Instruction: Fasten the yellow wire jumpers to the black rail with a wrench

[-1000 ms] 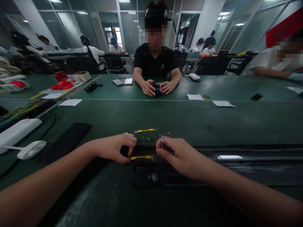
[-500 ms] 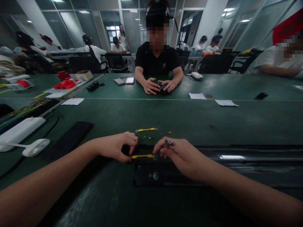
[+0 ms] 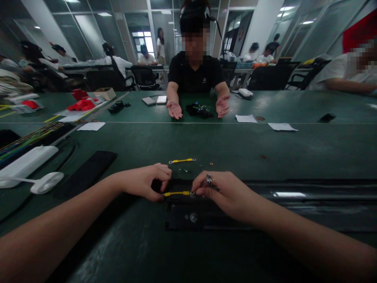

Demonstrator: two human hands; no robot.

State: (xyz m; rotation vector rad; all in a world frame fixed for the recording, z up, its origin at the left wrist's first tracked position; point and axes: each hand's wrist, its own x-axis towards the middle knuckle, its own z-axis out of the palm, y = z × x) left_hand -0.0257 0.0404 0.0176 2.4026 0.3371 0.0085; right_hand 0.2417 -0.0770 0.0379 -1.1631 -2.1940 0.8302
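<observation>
A short yellow cable (image 3: 176,193) with ring lugs lies over the end of a long black metal profile (image 3: 229,222). My left hand (image 3: 150,181) pinches the cable's left end, hiding that lug between thumb and finger. At the other end, the fingertips of my right hand (image 3: 219,188) are pressed together right at the exposed ring lug (image 3: 192,193); whatever tiny piece they may hold is hidden. A silver ring (image 3: 208,180) sits on a finger of that hand. Closer to me, a round screw head (image 3: 193,217) shows on the profile.
Beyond my hands lie a second yellow cable (image 3: 182,160), small loose metal parts (image 3: 185,170) and a brass-coloured washer (image 3: 211,164). To the left are a black phone-like slab (image 3: 88,173) and a white power strip (image 3: 28,165). A person (image 3: 196,74) sits opposite behind a black device (image 3: 200,110).
My right fingertips have closed together at the cable's right lug, and its ring finger turned slightly. My left hand stays put. The person opposite has let go of the black device and spread both hands.
</observation>
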